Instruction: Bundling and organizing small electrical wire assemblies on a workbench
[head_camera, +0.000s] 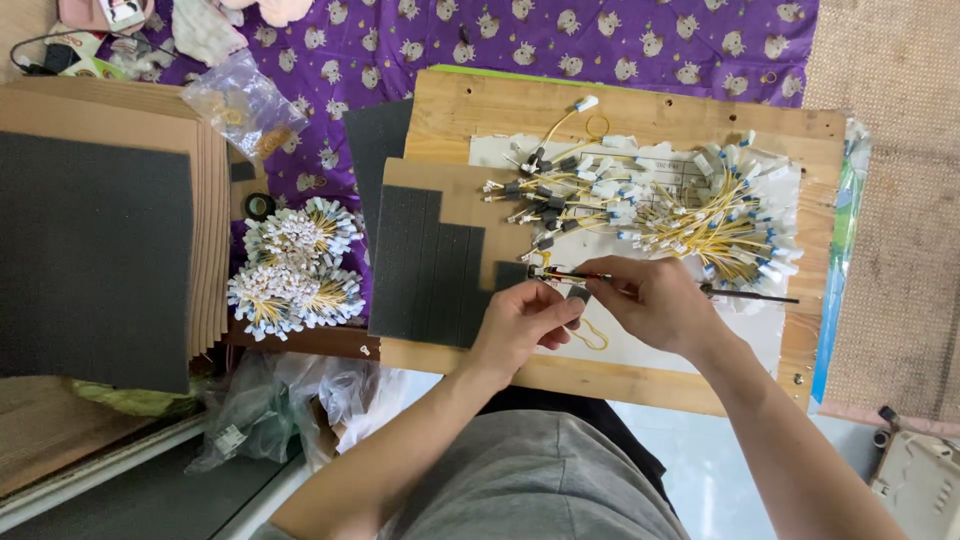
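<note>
- Risk 1: yellow wire loop (590, 335) hangs slack below both hands. My read: it could snag on a finger or tug the small part out of the pinch if either hand shifts sideways.
- Risk 2: thin dark rod (745, 294) runs right from the hands, close under the big pile of yellow wires w/ white connectors (715, 215). A swing of the rod could prob. rake loose pieces off the wooden board (620, 105) or tangle them.
- Risk 3: the piece worked on is tiny and partly hidden by fingers; grip looks light, so a slip seems likely if pressure drops.
- Left hand (520, 322): comes up from bottom centre, forearm angled to the right, fingers curled, thumb and forefinger pinched on a small grey sleeve (578, 294) at the wire's end.
- Right hand (655, 300): wrist bent inward toward the left hand, closed on the near end of the rod w/ fingertips; tips of both hands almost touching.
- Where it is: wire and sleeve sit near the board's front edge, about mid-width, just right of the dark foam strips (430, 265).
- Other: second, smaller group of grey-sleeved wires (545, 195) lies toward the board's middle; two bundles of white connectors (290, 265) lie off the board's left edge on purple patterned cloth (500, 40).
</note>
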